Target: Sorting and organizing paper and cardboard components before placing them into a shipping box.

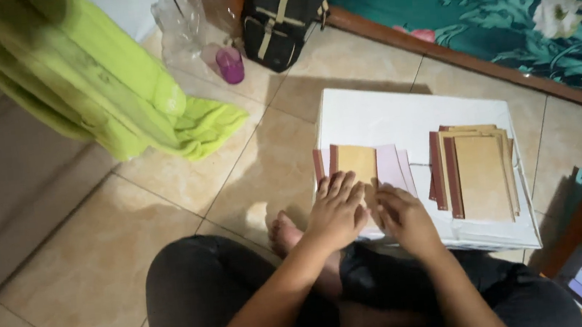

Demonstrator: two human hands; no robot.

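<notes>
We press our left hand (338, 209) flat, fingers spread, on the tan card with maroon spine (355, 164) to steady it on the white board (386, 115); our right hand (401, 213), loosely curled, touches the card's near right edge.

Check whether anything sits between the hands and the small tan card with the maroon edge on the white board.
Nothing visible does. The left hand lies flat on the tan card, and the right hand rests beside it on the pale pink sheet. The stack of tan cards lies apart, further right on the white board.
</notes>
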